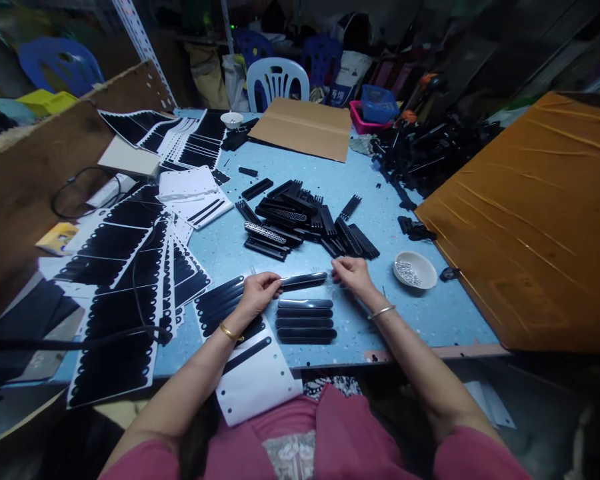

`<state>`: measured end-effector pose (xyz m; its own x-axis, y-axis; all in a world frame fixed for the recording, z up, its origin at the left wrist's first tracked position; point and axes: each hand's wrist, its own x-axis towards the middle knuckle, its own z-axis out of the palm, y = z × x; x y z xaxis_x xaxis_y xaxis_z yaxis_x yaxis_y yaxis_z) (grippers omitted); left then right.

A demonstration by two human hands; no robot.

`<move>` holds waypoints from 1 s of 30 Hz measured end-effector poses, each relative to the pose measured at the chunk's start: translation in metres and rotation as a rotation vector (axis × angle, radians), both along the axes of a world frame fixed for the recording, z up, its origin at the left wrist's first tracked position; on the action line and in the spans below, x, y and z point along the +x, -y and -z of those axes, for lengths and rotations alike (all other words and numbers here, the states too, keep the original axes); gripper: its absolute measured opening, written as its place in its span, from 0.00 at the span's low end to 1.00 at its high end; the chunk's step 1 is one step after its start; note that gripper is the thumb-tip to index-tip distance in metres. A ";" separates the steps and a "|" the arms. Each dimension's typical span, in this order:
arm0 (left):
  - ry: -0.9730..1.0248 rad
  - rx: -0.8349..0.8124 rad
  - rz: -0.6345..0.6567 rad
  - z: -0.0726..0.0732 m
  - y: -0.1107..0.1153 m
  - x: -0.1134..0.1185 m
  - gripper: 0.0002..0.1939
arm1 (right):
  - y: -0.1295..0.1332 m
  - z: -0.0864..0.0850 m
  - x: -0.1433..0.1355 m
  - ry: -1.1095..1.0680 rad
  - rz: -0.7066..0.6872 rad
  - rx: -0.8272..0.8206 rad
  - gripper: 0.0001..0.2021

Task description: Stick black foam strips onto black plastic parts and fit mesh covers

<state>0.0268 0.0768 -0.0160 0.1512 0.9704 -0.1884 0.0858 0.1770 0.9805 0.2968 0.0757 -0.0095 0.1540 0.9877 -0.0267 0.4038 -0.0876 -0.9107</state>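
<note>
The left hand pinches the left end of a long, shiny black strip with round ends, which sticks out to the right above the blue speckled counter. The right hand is just beside the strip's other end, with its fingers bent in and the tips together; I cannot tell if something tiny is between them. Four flat black strips lie in a neat row between the hands and the counter's front edge. To their right is a big bare patch, running from the front edge up to a round white bowl of small silver bits. A messy pile of black plastic pieces sits behind the hands. More bare blue shows between the pile and a flat brown cardboard sheet at the back. On the left there is little room, because white sheets with black shapes lie all over each other, and some poke past the front edge. A white sheet with dark dots hangs over that edge too, near the left arm. A big orange-brown panel fills the right side. Far back, a white and blue bag has a small logo and the letters 丙烯; its smaller writing is too tiny to read.
</note>
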 end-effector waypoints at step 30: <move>-0.805 0.568 0.536 -0.023 -0.018 0.043 0.05 | 0.027 0.019 -0.014 0.353 -0.231 0.243 0.17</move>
